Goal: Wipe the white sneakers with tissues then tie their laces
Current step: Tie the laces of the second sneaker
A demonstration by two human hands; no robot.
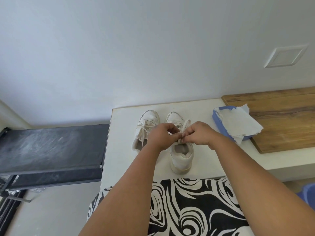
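Note:
Two white sneakers stand side by side on a white counter point(122, 150), toes toward the wall. The left sneaker point(146, 128) has its laces lying in a bow over the tongue. Over the right sneaker point(181, 155) both my hands meet. My left hand point(162, 135) pinches one strand of its lace point(185, 126) and my right hand point(197, 133) pinches the other, with a loop standing up between them. The hands hide the sneaker's tongue and eyelets.
A blue tissue pack point(221, 123) with a crumpled white tissue point(238, 123) on top lies to the right, half on a wooden board point(281, 120). A dark dusty surface point(51, 147) sits lower at the left. The wall is close behind the shoes.

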